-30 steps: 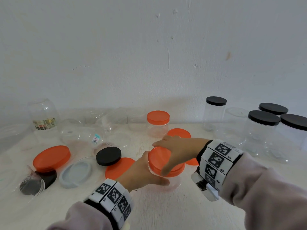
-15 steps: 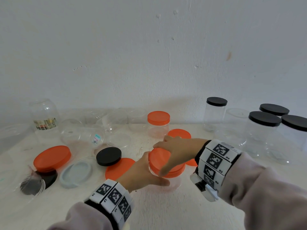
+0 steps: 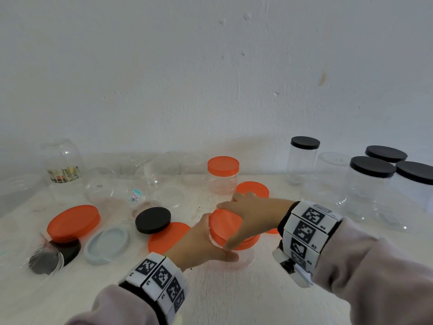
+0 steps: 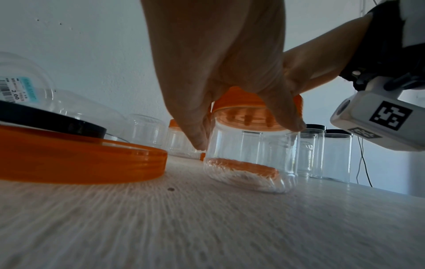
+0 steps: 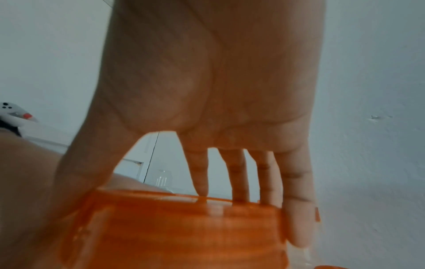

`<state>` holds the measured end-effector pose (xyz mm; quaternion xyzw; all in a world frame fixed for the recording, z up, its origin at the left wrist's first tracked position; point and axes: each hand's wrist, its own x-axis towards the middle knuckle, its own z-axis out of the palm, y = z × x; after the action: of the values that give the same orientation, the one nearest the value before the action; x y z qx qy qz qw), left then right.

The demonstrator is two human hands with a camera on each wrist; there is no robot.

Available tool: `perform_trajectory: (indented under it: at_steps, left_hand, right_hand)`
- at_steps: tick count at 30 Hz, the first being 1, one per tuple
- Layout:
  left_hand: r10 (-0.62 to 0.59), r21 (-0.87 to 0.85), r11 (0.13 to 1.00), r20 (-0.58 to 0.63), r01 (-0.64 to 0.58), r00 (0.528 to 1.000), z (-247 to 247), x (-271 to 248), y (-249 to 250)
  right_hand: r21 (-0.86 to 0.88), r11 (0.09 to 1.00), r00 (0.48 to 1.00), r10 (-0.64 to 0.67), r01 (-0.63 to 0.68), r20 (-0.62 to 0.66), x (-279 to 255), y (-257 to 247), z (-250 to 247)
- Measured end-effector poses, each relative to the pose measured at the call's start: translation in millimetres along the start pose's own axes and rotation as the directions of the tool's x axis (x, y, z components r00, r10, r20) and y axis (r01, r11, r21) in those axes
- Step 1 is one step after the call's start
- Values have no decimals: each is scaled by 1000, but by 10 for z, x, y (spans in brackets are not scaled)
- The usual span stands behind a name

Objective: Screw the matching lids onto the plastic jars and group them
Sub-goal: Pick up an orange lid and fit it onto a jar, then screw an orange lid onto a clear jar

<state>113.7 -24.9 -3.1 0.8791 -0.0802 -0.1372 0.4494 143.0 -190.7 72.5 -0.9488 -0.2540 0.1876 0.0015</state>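
Near the middle of the pale tabletop [image 3: 234,299] stands the small clear plastic jar [image 4: 250,160], and the left hand [image 3: 199,245] is wrapped round its wall, thumb across the near side, pinning it upright. On top sits the round orange plastic lid [image 3: 228,227], and the right hand [image 3: 253,214] arches over it, fingers [image 5: 299,223] and thumb curled down onto the lid's rim in a grip fit for twisting. An empty thin-walled jar like this looks very light, so it would likely spin or skid unless the lower hand keeps it pressed down; the smooth clear wall looks slippery and may flex under a hard squeeze, so a broad, gentle wrap low on the body seems wise. The lid looks stiffer, and its rim is the place to take it. Whether the threads have caught cannot be told. Far right, black-lidded clear jars [image 3: 372,184] stand grouped.
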Motion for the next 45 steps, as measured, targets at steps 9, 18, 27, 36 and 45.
perform_trajectory:
  at_steps: [9, 18, 27, 36, 45]
  left_hand:
    - [13, -11, 1000, -40, -13, 999, 20, -7, -12]
    - [1, -25, 1000, -50, -3, 999, 20, -29, -8]
    - [-26, -33, 999, -8, 26, 1000, 19, -61, 19]
    - [-55, 20, 998, 75, 54, 996, -68, -53, 105]
    - [58, 107, 993, -13, -56, 998, -71, 195, 332]
  right_hand:
    - [-31, 999, 988, -31, 26, -152, -12, 20, 207]
    - [-87, 996, 950, -21, -6, -312, -47, -17, 385]
    - [83, 992, 965, -67, 90, -253, -68, 264, 335]
    - [123, 971, 874, 236, -203, -424, -184, 1367, 103]
    - [151, 915, 845, 403, -374, -351, -119, 1843, 184]
